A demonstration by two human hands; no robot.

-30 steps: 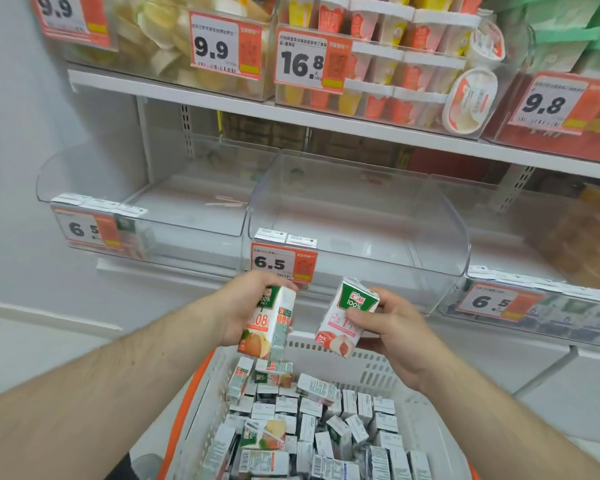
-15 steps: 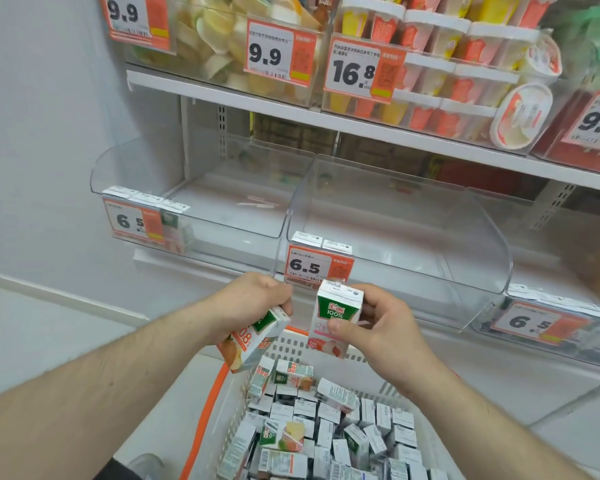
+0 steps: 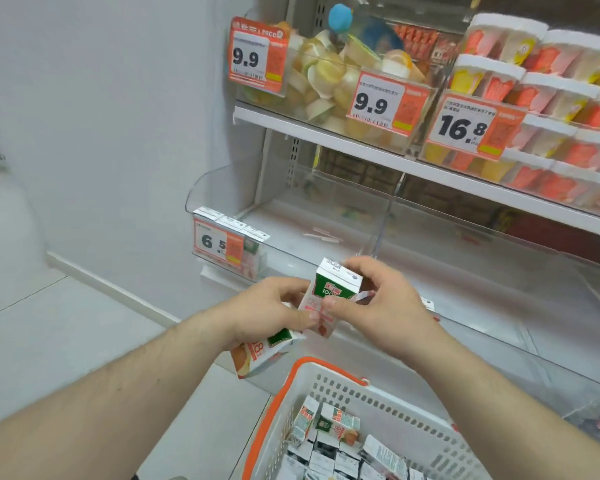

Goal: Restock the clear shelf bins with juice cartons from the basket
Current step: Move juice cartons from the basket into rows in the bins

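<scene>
Juice cartons are held above the basket (image 3: 430,434) before the clear shelf bins (image 3: 499,306). The two hands, apart half a second ago, are now brought together: the orange carton (image 3: 257,355) is gripped tilted by the left hand (image 3: 267,313), the pink carton (image 3: 329,299), marked "100%", is pinched by the right hand (image 3: 388,306). "6.5" is read on the price tag (image 3: 219,242).

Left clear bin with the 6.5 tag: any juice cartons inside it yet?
No. The left clear bin holds no cartons; both hands hold cartons in front of the shelf.
</scene>
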